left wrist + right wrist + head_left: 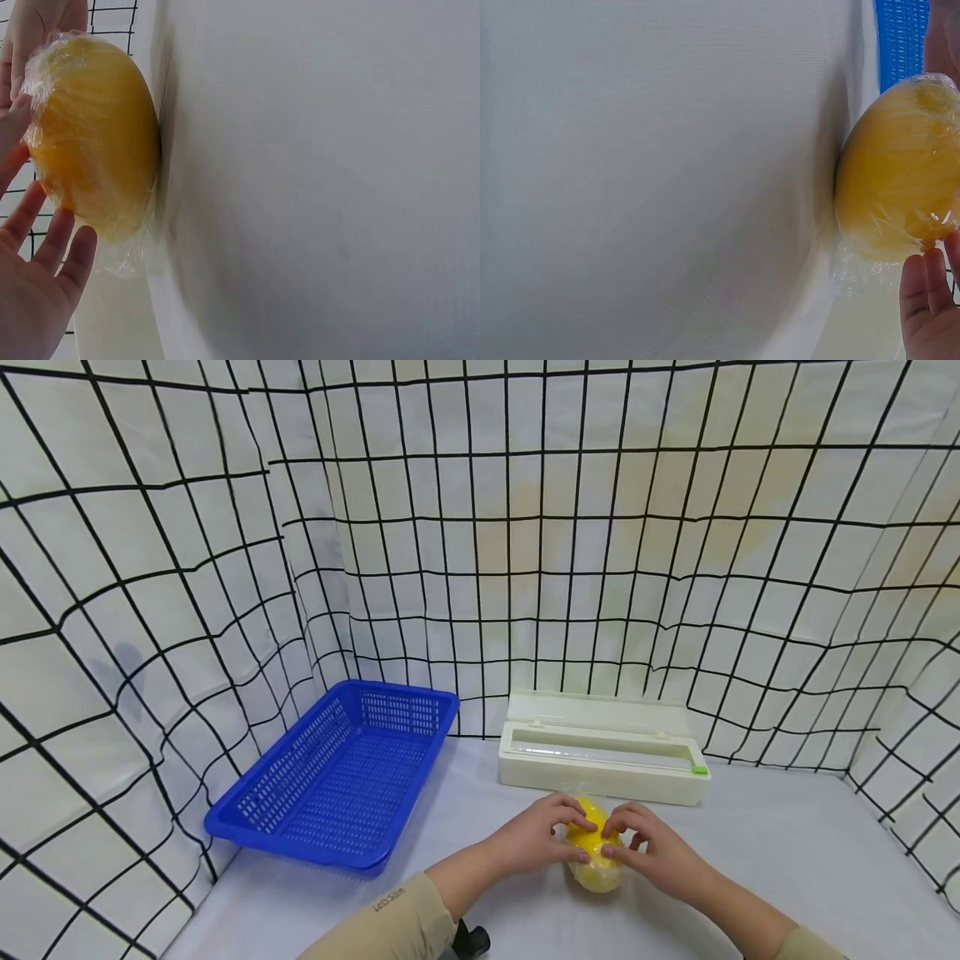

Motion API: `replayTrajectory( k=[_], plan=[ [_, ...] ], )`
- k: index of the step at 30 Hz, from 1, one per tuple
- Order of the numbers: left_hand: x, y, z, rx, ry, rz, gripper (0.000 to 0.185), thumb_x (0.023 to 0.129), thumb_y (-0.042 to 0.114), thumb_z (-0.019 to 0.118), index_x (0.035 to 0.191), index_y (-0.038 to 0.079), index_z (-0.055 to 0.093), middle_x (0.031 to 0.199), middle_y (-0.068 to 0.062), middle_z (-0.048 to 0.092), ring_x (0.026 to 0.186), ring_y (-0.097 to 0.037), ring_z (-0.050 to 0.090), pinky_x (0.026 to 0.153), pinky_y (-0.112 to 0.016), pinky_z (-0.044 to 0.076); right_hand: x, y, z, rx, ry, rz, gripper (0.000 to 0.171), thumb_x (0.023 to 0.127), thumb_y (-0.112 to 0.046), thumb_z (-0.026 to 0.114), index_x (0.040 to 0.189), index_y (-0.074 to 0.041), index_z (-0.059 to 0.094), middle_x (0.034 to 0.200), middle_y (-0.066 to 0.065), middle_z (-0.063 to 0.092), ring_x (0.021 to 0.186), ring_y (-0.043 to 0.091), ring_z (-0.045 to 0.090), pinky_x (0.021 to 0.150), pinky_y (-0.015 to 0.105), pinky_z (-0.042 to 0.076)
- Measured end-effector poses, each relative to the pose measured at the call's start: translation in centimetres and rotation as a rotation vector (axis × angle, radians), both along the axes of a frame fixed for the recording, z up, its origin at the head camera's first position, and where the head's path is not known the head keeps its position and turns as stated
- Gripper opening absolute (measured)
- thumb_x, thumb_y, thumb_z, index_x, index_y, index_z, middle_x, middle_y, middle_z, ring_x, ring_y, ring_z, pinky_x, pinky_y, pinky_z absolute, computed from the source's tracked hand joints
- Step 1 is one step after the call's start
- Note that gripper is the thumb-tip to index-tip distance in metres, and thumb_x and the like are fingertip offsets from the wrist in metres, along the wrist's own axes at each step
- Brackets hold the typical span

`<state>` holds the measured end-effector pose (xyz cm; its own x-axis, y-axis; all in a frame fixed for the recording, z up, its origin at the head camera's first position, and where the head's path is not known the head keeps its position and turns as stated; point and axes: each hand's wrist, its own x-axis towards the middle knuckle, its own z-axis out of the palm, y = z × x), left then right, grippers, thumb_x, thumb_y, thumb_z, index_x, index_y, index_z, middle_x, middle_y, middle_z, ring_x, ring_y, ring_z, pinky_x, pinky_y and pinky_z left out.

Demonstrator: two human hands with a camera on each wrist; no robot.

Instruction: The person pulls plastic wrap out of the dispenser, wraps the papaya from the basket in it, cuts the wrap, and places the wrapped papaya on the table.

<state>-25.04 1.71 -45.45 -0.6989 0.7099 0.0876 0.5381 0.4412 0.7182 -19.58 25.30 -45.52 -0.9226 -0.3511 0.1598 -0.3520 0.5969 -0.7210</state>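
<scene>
From the head view: left hand (536, 835) and right hand (652, 847) meeting over a yellow fruit (595, 852) wrapped in clear film, lying on the pale table (787, 860) just in front of a cream wrap dispenser (603, 756) with its lid tipped back. Fingers of both hands curled lightly onto the fruit's top and sides, fingertips pressing the film from left and right, thumbs low near the table. To the left, well apart from the hands, a blue basket (337, 777) with perforated walls, one corner past the table edge. Behind everything, a white backdrop ruled in black squares (480, 527). Tan sleeves on both forearms — a small dark object under the left one, too cut off to identify. From the left wrist view, something hidden from above: the fruit (94, 139) resting against the table (322, 180), a wrinkled tail of loose film bunched where the two meet, left fingers (52, 240) spread and fairly straight beside it, the other hand's fingers touching its far end. From the right wrist view: the fruit (900, 172) seen from the opposite side, film creased and glinting, only the right fingertips (926, 281) showing at its edge, a strip of the blue basket (902, 37) beyond — how far the rest of that hand is closed not visible here.
</scene>
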Motion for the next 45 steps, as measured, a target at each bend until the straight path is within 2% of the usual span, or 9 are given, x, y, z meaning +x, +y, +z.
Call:
replayTrajectory(
  k=[4,7,14,19,22,28,30,40,45],
  plan=[
    [-0.4,-0.3,-0.3,-0.010,0.007,-0.029,0.036,0.086,0.036,0.077,0.120,0.025,0.072,0.125,0.014,0.052,0.117,-0.007,0.048,0.087,-0.025,0.048,-0.5,0.1,-0.1,-0.023,-0.022,0.010,0.011,0.090,-0.032,0.073,0.095,-0.025,0.066,0.108,0.000,0.055,0.097,0.026,0.052,0.078,0.024,0.050],
    [-0.7,-0.4,-0.4,-0.004,-0.003,-0.038,0.035,0.087,0.034,0.076,0.121,0.025,0.072,0.126,0.013,0.052,0.118,-0.007,0.048,0.086,-0.025,0.048,-0.7,0.5,-0.1,-0.033,-0.029,0.028,0.007,0.093,-0.031,0.070,0.098,-0.025,0.070,0.111,0.001,0.058,0.101,0.023,0.054,0.080,0.025,0.050],
    [-1.0,-0.6,-0.2,0.008,-0.076,0.019,0.030,0.087,0.036,0.076,0.116,0.028,0.073,0.127,0.015,0.052,0.118,-0.007,0.050,0.090,-0.026,0.048,0.1,1.9,0.4,0.000,-0.101,0.134,0.035,0.092,-0.033,0.070,0.126,-0.025,0.066,0.137,0.006,0.054,0.118,0.016,0.053,0.091,0.031,0.051],
    [-1.2,-0.7,0.0,0.009,-0.083,-0.016,0.030,0.088,0.031,0.077,0.117,0.026,0.072,0.127,0.014,0.053,0.117,-0.006,0.049,0.089,-0.026,0.048,-0.1,1.7,-0.1,-0.038,-0.018,0.149,0.025,0.090,-0.030,0.074,0.115,-0.025,0.070,0.129,0.005,0.058,0.113,0.013,0.054,0.086,0.031,0.052],
    [-1.3,-0.7,0.1,0.011,-0.090,-0.038,0.029,0.088,0.030,0.077,0.116,0.025,0.073,0.125,0.015,0.053,0.116,-0.005,0.049,0.088,-0.025,0.048,-0.6,1.4,-0.4,-0.056,0.020,0.130,0.025,0.086,-0.030,0.077,0.109,-0.024,0.069,0.120,0.003,0.058,0.105,0.020,0.055,0.081,0.029,0.052],
    [-1.4,-0.8,0.2,-0.015,-0.088,-0.090,0.030,0.087,0.031,0.077,0.116,0.026,0.073,0.125,0.015,0.053,0.116,-0.004,0.050,0.089,-0.025,0.048,-1.5,1.5,-1.0,0.022,-0.036,0.055,0.067,0.079,-0.037,0.083,0.137,-0.019,0.053,0.134,0.007,0.048,0.109,0.030,0.050,0.080,0.030,0.051],
    [-1.5,-0.8,0.3,-0.031,-0.082,-0.101,0.032,0.088,0.031,0.076,0.119,0.027,0.072,0.128,0.014,0.053,0.117,-0.004,0.049,0.090,-0.025,0.048,-1.8,1.7,-1.2,0.039,-0.049,0.044,0.074,0.079,-0.038,0.083,0.142,-0.018,0.049,0.138,0.009,0.045,0.112,0.031,0.049,0.081,0.033,0.052],
    [-1.6,-0.8,0.3,-0.027,-0.097,-0.119,0.030,0.092,0.027,0.072,0.122,0.025,0.071,0.131,0.012,0.052,0.119,-0.005,0.049,0.092,-0.025,0.048,-2.0,2.9,-0.8,-0.005,-0.194,0.138,0.067,0.088,-0.032,0.076,0.146,-0.016,0.048,0.146,0.016,0.044,0.119,0.036,0.052,0.084,0.032,0.053],
    [-1.8,-0.8,0.1,-0.016,-0.124,-0.100,0.027,0.090,0.025,0.074,0.117,0.027,0.072,0.129,0.015,0.052,0.118,-0.004,0.049,0.091,-0.025,0.048,-2.2,2.8,-0.9,-0.015,-0.155,0.144,0.064,0.086,-0.031,0.078,0.142,-0.015,0.052,0.141,0.014,0.050,0.114,0.035,0.054,0.081,0.030,0.054]
  ],
)
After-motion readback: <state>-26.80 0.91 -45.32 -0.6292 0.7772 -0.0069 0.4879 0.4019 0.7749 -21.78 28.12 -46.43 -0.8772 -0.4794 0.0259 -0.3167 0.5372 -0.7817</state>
